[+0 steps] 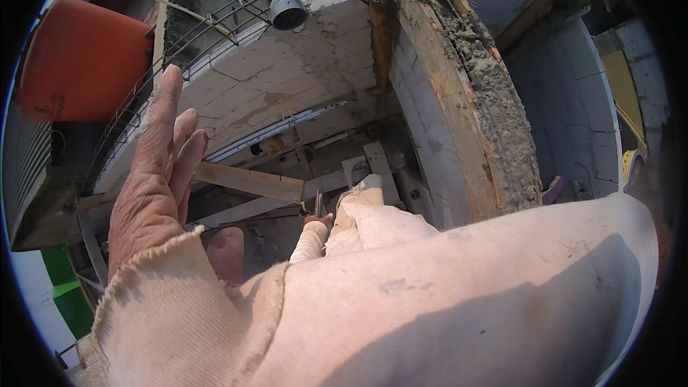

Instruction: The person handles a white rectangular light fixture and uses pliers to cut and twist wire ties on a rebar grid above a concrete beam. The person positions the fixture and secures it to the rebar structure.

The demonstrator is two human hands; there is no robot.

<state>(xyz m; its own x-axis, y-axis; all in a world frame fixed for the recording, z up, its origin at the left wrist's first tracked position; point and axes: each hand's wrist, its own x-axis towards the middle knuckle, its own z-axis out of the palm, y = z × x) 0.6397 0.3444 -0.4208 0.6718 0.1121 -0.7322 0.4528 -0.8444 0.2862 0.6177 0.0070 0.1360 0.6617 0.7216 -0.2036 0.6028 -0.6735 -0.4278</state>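
My right hand (pixel 154 161) is raised at the left, at the end of an arm in a pale sleeve that crosses the lower picture. Its fingers are stretched upward, close together, with nothing visible in them. Far below, my left hand (pixel 319 221), small and partly hidden by that sleeve, looks closed around a thin grey metal tool (pixel 319 203). The tool's kind does not show. Beside it are my pale trousers (pixel 358 218). A blurred pinkish rounded shape (pixel 226 254) next to the right cuff cannot be made out.
Fresh rough concrete tops a boarded wall (pixel 487 93) right of centre. Steel rebar cages run along the far block wall (pixel 287 64), with a grey pipe end (pixel 288 12) there. An orange tub (pixel 82 61) stands at upper left. Wooden planks (pixel 251 181) lie below.
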